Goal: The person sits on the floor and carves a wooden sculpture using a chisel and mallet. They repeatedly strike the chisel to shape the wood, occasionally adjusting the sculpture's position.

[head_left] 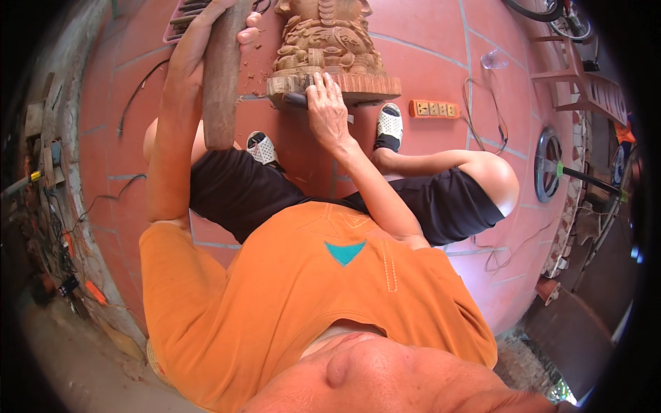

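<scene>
My left hand is raised and closed, its fingers wrapped round a thick wooden mallet shaped like a long bar. In front of me stands a carved wooden sculpture with deep relief, on a rough-edged base. My right hand rests against the near edge of that base. Under its fingers pokes out a dark rod-like tool, which the hand closes on; its tip is hidden, so its exact kind does not show.
Wood chips lie on the red tiled floor left of the sculpture. At upper left is a pink tray of tools. An orange power strip, a clear cup, a loose cable and a wheel-like ring lie to the right.
</scene>
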Available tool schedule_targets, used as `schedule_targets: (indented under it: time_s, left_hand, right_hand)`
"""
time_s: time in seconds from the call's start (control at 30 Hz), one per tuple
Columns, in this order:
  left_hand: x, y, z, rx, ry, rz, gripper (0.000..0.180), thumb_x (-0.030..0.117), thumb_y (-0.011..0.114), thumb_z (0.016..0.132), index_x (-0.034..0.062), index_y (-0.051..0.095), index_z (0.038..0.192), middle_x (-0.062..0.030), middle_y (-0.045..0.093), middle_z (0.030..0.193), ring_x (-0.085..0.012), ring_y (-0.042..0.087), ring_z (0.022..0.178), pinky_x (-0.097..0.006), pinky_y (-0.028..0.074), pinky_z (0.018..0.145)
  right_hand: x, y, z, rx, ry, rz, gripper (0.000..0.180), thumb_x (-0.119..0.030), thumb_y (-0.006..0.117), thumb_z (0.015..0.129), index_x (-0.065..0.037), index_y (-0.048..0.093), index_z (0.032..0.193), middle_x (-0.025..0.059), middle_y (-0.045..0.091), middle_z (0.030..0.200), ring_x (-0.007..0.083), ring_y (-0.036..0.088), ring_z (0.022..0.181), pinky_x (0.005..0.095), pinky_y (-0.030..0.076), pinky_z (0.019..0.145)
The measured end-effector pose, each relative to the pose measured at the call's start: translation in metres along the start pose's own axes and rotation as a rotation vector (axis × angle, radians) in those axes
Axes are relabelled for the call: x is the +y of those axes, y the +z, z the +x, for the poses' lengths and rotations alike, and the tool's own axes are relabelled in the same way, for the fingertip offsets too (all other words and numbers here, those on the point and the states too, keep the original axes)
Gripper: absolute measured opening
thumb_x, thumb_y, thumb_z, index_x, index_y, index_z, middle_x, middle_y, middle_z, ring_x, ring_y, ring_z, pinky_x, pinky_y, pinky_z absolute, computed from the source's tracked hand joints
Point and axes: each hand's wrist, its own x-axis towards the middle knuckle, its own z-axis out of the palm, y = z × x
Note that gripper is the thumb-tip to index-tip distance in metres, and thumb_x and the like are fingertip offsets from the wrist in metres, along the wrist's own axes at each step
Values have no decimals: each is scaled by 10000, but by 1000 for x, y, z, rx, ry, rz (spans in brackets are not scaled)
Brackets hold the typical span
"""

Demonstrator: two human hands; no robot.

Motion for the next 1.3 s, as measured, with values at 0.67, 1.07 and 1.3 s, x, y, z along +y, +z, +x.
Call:
schedule_targets:
  time_s: [0.67, 1.07, 1.3]
  left_hand:
    - [-2, 0, -2, 5, 34, 30, 255, 283, 628, 991, 80, 582, 1137, -72, 626, 807, -157, 612, 612, -249, 518, 514]
    - [-6, -13, 9, -135, 26, 111, 328, 308, 672, 964, 59, 568, 1150, -59, 591, 837, -99, 560, 610, -206, 470, 498]
    - [-6, -11, 11, -40, 18, 158, 421, 292, 590, 1023, -6, 479, 1297, -82, 566, 836, -116, 532, 576, -231, 450, 492]
  right_hand:
    - [-21, -31, -15, -285, 177, 228, 429, -12, 616, 792, 15, 568, 1217, 285, 546, 1357, 412, 502, 1313, 480, 402, 1107]
    - [6, 10, 0, -50, 52, 99, 627, -34, 604, 775, 69, 493, 1384, 303, 406, 1501, 453, 345, 1433, 554, 201, 1209]
    - [-2, 21, -7, -11, 11, -82, 535, -118, 538, 873, 74, 510, 1373, 284, 468, 1464, 445, 395, 1409, 552, 246, 1195]
